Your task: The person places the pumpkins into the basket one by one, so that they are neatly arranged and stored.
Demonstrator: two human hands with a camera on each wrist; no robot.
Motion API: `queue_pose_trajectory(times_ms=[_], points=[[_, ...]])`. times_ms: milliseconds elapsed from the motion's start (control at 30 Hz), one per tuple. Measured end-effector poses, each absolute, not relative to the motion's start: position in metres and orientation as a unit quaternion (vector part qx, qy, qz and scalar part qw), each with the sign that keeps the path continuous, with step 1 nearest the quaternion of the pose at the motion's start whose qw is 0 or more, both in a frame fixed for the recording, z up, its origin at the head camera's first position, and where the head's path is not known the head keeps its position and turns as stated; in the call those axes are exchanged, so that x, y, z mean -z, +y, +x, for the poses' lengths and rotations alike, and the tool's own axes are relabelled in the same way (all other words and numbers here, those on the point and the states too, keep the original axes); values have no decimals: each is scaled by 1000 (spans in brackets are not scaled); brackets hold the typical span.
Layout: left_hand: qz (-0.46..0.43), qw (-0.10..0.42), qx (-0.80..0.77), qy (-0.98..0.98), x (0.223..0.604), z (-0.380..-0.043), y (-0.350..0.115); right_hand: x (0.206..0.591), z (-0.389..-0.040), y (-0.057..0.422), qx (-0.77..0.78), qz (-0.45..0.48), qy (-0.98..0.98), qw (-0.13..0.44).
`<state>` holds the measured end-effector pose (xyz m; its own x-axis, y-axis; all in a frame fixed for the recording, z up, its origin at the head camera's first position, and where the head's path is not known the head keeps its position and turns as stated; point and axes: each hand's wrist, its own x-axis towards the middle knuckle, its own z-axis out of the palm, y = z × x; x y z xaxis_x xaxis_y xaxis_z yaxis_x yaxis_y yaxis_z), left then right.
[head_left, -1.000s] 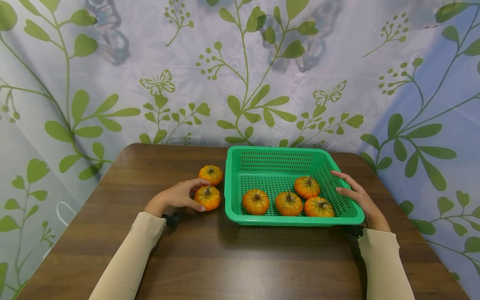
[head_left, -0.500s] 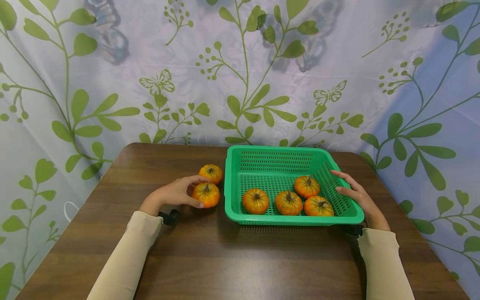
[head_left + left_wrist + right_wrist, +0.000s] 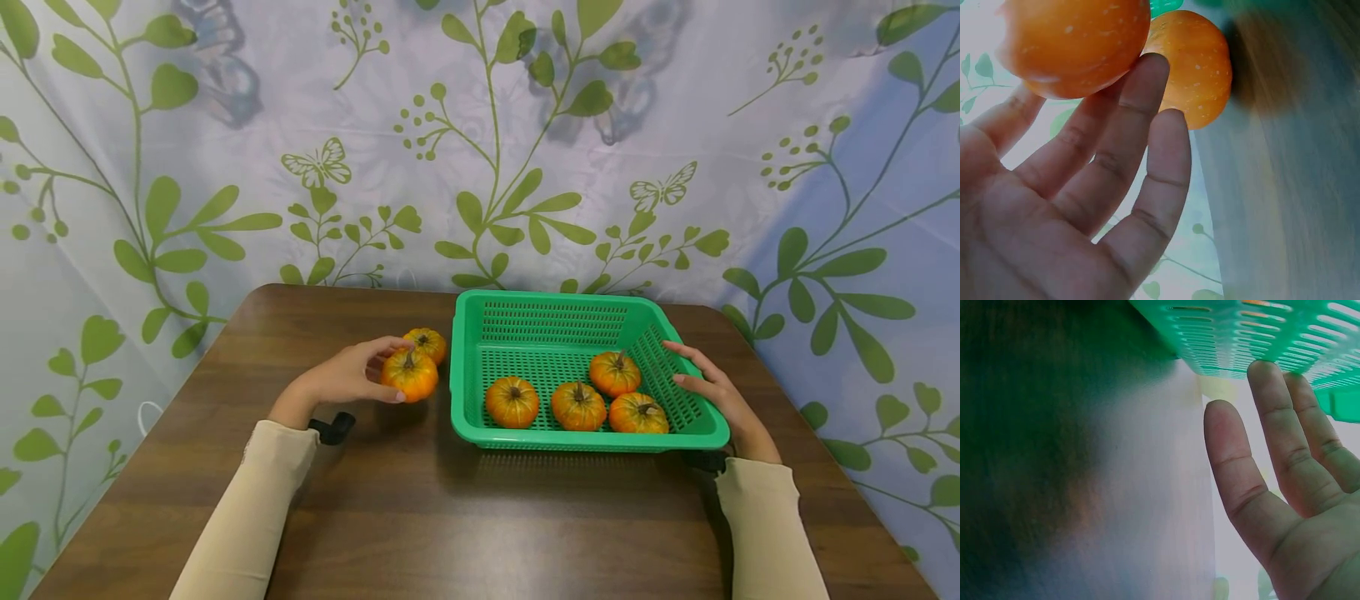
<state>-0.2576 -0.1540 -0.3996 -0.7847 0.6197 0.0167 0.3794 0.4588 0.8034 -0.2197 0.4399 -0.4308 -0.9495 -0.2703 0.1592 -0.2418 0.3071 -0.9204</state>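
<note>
In the head view my left hand (image 3: 333, 379) grips a small orange pumpkin (image 3: 410, 379) by its side, thumb in front and fingers behind. The left wrist view shows the same pumpkin (image 3: 1079, 44) above the fingers. A second pumpkin (image 3: 429, 342) sits just behind it, partly covered. To the right stands a green plastic basket (image 3: 585, 442) with slotted walls, and several small pumpkins (image 3: 512, 403) lie in it. My right hand (image 3: 723, 400) holds the basket's right rim, a finger and the thumb over the inner side. Its other fingers (image 3: 1266, 381) lie along the outer wall.
Everything stands on a dark brown wooden table (image 3: 525, 533). A pale curtain (image 3: 420, 200) printed with green leaves and butterflies hangs behind the table's back edge and down both sides.
My left hand has raised the front pumpkin slightly and shifted it a little left and back, so it now overlaps the rear one more. The right hand and basket stay put.
</note>
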Motion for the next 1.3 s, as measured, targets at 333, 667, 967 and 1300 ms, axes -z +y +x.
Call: queue_pose_trajectory(times_ms=[333,667,967,1300], points=[[271,98,-474,832,397,-256,-153,430,-219,439,532,-142,835,7],[283,33,-482,829,395,-256,-148,431,-219,440,541,-146,828,2],[276,-35,-499,821,394,-253,-141,431,-219,439,568,-143,811,17],[264,-118,-500,816,394,-246,-128,429,-218,438,549,-133,825,19]])
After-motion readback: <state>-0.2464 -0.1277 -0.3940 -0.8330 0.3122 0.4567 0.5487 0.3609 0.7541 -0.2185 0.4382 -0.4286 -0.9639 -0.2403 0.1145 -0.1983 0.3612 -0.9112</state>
